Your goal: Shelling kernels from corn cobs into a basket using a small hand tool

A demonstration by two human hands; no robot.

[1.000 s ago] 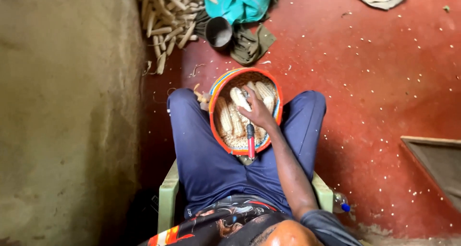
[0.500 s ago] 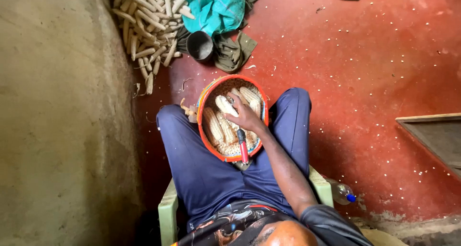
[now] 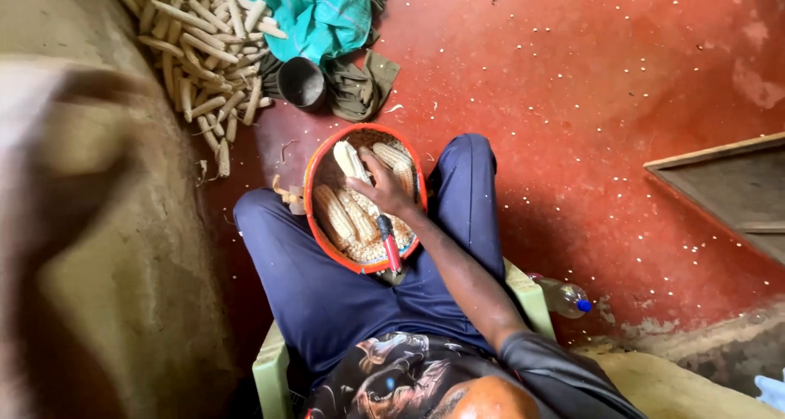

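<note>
One hand shows: your right hand point(image 3: 386, 192) reaches down into the basin point(image 3: 315, 223), an orange-rimmed bowl resting on your lap between your knees. Its fingers point(image 3: 370, 164) lie spread narrow over a pale cob point(image 3: 350, 161) at the far side of the basin, touching it; whether they grip it you cannot tell from here. More cobs point(image 3: 334, 215) lie side by side in the basin on a bed of loose kernels point(image 3: 368, 251). A red-handled tool point(image 3: 389, 251) sits at the basin's near rim, just under your wrist, its grip pointing toward you. Your left hand is out of view.

You sit on a pale green chair point(image 3: 270, 378) in blue trousers. On the red floor point(image 3: 572, 100) kernels are scattered all about. Ahead on the left a heap of stripped cobs point(image 3: 196, 67) lies against the wall point(image 3: 98, 247). Beside the heap lie a teal cloth point(image 3: 319, 18), a dark cup point(image 3: 301, 82) and an olive cloth point(image 3: 356, 88). A plastic bottle point(image 3: 564, 298) with a blue cap lies by the chair on your right, and a wooden board point(image 3: 728, 190) sits farther right.
</note>
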